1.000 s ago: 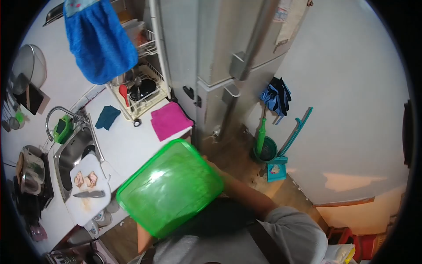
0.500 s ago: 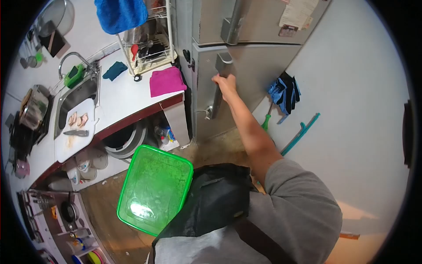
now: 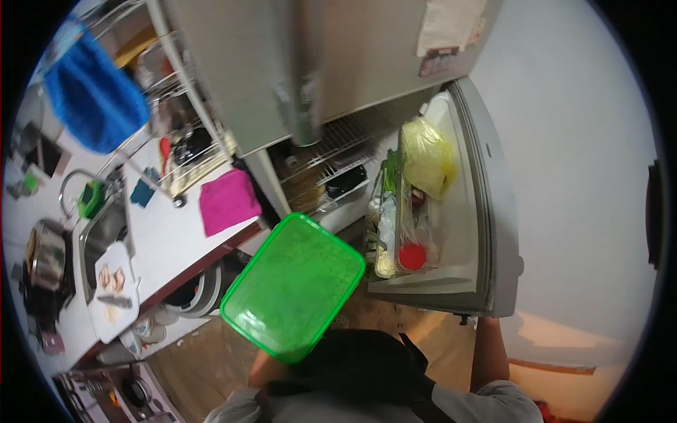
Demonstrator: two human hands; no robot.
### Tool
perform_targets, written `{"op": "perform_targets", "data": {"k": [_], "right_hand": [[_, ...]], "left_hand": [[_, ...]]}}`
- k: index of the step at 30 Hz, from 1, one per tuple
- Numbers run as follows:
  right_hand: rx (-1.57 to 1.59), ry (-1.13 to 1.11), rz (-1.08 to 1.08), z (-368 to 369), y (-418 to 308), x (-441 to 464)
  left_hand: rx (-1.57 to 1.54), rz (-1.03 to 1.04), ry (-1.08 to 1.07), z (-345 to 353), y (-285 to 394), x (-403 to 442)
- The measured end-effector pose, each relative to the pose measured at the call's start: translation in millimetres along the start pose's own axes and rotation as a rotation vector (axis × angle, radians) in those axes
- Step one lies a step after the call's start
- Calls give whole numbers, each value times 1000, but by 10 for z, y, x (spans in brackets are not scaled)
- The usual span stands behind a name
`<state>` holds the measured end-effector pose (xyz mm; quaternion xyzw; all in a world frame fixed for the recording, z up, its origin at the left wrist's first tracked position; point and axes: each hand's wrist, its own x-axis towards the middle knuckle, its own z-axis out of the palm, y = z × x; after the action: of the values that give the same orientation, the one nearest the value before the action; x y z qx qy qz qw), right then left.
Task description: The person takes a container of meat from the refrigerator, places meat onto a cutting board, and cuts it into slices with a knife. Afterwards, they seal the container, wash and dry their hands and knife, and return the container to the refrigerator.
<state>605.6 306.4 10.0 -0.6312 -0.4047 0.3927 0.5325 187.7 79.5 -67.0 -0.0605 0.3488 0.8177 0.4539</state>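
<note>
A plastic container with a green lid (image 3: 295, 282) is held up in front of my body. My left forearm (image 3: 266, 369) reaches up beneath it; the lid hides my left hand. On the right, the lower refrigerator door (image 3: 502, 211) stands swung open. My right forearm (image 3: 491, 356) runs up to the door's bottom edge, and the door hides that hand's fingers. In the door shelf sit a yellow plastic bag (image 3: 428, 156), green vegetables (image 3: 388, 174) and a red-capped container (image 3: 412, 256). Wire racks (image 3: 338, 149) show inside the refrigerator.
At left, a white counter (image 3: 169, 229) carries a pink cloth (image 3: 228, 202) and a cutting board (image 3: 116, 314) with a knife and meat pieces beside the sink (image 3: 104, 236). A dish rack (image 3: 187, 134) and hanging blue towel (image 3: 97, 92) stand near the refrigerator.
The lower refrigerator door has gone from shut to open, showing its contents. My right arm has moved from the handle to behind the door. The green-lidded container appears further right and higher.
</note>
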Motion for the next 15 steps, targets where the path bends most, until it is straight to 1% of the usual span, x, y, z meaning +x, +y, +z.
{"op": "perform_targets", "data": {"k": [2, 7, 11, 15], "right_hand": [[20, 134, 66, -328, 95, -122], [57, 378, 175, -803, 371, -489], [81, 488, 228, -864, 523, -678], [98, 551, 266, -810, 575, -737]], "left_hand": [[-53, -29, -94, 463, -343, 655], [-227, -48, -275, 1512, -1012, 1767], [-369, -12, -393, 2263, -1350, 2640], [-479, 31, -472, 2805, -1564, 3319]]}}
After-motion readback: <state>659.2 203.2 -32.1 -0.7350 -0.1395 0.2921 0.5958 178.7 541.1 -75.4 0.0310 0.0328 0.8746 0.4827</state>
